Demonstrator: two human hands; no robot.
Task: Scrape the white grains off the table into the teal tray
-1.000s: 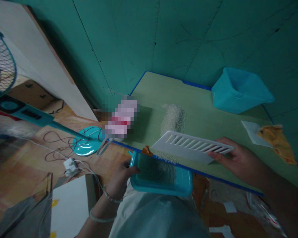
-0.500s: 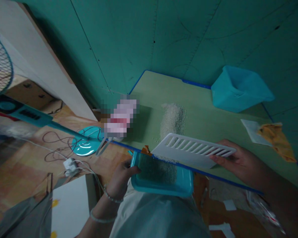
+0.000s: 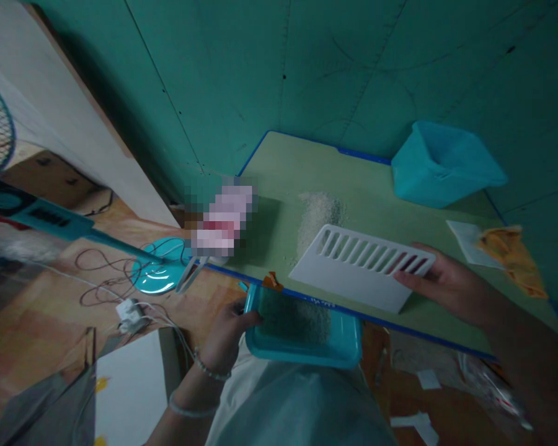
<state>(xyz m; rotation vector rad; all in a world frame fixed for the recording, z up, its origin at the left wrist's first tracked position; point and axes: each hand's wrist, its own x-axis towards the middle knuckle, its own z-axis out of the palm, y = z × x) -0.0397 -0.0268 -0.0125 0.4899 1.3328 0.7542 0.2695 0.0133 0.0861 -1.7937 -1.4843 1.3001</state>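
My left hand (image 3: 227, 331) grips the left rim of a teal tray (image 3: 302, 350) held just below the near edge of the green table (image 3: 390, 210). White grains lie in the tray. My right hand (image 3: 439, 285) holds a white slotted plastic panel (image 3: 360, 266) by its right end, its long edge resting on the table. Behind the panel a strip of white grains (image 3: 316, 210) lies on the tabletop.
A teal bin (image 3: 441, 164) stands at the table's back right. A white sheet and an orange cloth (image 3: 509, 257) lie at the right edge. A blurred pink object (image 3: 223, 220) sits at the table's left corner. A teal fan stand (image 3: 158, 269) and cables are on the floor.
The white panel has moved back from the table's near edge toward the grain pile and tilted flatter. The tray stays under the edge with more grains in it.
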